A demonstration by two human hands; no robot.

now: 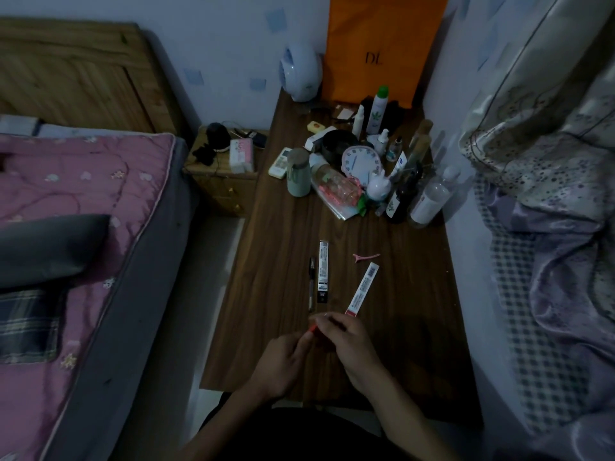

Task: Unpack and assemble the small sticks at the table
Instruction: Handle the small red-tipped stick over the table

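Pulling apart (or maybe fitting) a red-tipped stick (pixel 313 328) pinched between left hand (pixel 283 362) and right hand (pixel 347 341) over the near end of the table (pixel 266 294), right by the red pack (pixel 363 289) — so probably next up, lining it up straight with the black pen (pixel 311 281) further back.

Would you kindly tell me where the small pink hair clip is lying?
In the head view the pink hair clip lies on the dark wooden table, right of the long black-and-white packet and just beyond the slanted red-and-white packet.
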